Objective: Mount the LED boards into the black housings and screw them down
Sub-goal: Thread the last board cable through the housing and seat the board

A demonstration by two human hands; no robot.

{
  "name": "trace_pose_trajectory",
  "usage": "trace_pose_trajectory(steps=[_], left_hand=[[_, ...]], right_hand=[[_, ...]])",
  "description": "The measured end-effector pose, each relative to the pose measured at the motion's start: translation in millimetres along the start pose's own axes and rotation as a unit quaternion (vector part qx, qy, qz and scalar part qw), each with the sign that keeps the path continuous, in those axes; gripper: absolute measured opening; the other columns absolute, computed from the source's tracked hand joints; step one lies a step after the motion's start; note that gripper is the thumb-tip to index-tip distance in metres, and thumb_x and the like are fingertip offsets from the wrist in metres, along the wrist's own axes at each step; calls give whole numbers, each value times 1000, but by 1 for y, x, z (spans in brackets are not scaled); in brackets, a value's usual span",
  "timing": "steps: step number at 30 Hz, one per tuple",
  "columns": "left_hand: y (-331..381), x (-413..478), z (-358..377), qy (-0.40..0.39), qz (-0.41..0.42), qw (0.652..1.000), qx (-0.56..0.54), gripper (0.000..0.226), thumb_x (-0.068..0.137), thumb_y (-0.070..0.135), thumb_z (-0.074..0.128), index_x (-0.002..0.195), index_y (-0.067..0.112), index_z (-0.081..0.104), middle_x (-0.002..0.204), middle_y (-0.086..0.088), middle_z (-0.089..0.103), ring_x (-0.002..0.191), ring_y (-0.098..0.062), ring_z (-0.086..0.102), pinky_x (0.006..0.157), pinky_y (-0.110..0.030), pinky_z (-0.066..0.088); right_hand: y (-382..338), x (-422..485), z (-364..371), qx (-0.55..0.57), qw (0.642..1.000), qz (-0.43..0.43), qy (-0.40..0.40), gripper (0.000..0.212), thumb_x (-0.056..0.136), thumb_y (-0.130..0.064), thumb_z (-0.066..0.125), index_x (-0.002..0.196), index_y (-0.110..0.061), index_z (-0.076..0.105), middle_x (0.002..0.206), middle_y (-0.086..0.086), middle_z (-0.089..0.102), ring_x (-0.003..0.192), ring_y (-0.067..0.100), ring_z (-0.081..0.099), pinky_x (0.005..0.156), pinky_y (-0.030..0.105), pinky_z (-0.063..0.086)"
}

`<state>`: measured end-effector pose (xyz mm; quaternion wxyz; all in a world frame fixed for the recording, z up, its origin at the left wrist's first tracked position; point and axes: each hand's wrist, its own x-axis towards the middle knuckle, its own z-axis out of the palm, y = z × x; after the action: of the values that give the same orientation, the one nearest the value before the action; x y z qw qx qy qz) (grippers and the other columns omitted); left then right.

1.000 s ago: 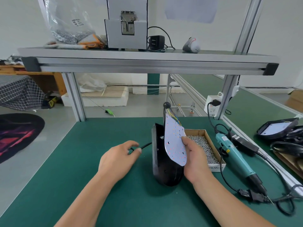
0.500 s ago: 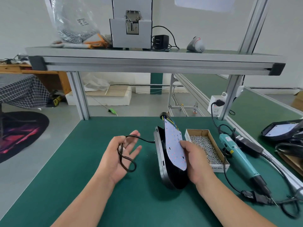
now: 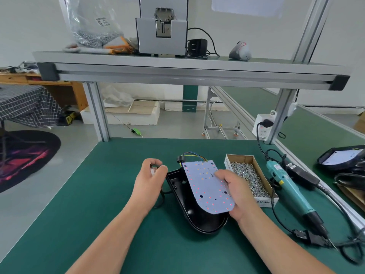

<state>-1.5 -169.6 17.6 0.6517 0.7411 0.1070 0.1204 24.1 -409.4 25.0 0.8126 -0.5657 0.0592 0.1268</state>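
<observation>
board tilted over housing, mid-worktop | right grip pinches its 3 o'clock edge | left grip, at 9 o'clock, curls round cable | we judge board light, thin, fragile: hold by its edges

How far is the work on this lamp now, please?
Done: another housing, far right, already holds a board. In hand: the right hand holds the LED board tilted over the black housing, not seated; the left hand grips a black cable. Left: seating it and screwing; the screwdriver lies untouched beside the screw box.
</observation>
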Motion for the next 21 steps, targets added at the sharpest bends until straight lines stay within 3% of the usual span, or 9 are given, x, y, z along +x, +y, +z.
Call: trace_pose_trajectory(steps=[2,4,5,7,10,12,16,19,21], left_hand=[[3,0,-1,-1,-15,1000,19,19,77,46,58,95,42,62,70,2,64,66,-20,53,66,-38,46],[6,0,-4,-12,-26,999,44,28,74,48,59,97,35,66,89,2,76,78,-24,64,76,-41,53],[7,1,-6,-20,-32,998,59,31,73,51,60,97,33,68,93,5,76,82,-19,67,80,-40,55],[7,3,-10,-46,-36,995,75,33,71,54,65,95,31,69,88,11,73,74,-6,64,76,-34,52],[7,5,-14,-85,-37,991,92,36,67,45,68,100,32,70,87,12,69,65,0,58,69,-26,48],[7,6,-17,-98,-47,990,85,37,66,34,65,103,30,71,94,6,69,70,-7,59,71,-28,47],[8,8,-26,-108,-63,991,45,47,64,20,56,108,17,72,108,-6,77,86,-23,67,73,-32,54],[8,9,-30,-112,-50,991,50,48,65,17,53,109,14,71,107,-3,78,107,-27,72,72,-27,57],[8,9,-30,-116,-41,990,64,45,66,18,53,107,16,71,104,-1,78,98,-22,71,72,-27,57]], right_hand=[[-2,-2,0,-13,1000,-5,-21,32,96,-10,54,73,-10,76,81,14,75,64,27,72,53,30,56],[-4,-2,-1,-40,998,3,-38,33,97,-12,52,85,-8,82,98,20,78,79,31,75,65,36,59],[-6,-2,-2,-52,998,7,-43,33,98,-11,51,90,-6,82,105,23,77,85,34,75,72,39,59],[-10,-1,-5,-66,997,13,-48,32,98,-11,49,97,-3,80,111,27,75,90,36,74,80,43,57],[-14,-2,-8,-70,996,15,-46,38,99,-10,48,84,-7,83,100,23,78,81,33,76,67,38,60],[-14,-2,-7,-61,997,18,-37,37,100,-9,48,84,-6,81,95,20,78,77,29,77,59,34,59],[-9,-2,-2,-34,999,12,-5,19,99,-9,50,98,0,67,93,17,76,71,29,74,56,33,58],[-7,-2,-1,4,1000,13,-4,20,99,-9,51,88,-6,68,80,12,76,61,25,73,48,29,55],[-9,-2,-2,25,999,21,-7,29,99,-10,50,79,-10,71,77,11,76,59,25,73,47,28,55]])
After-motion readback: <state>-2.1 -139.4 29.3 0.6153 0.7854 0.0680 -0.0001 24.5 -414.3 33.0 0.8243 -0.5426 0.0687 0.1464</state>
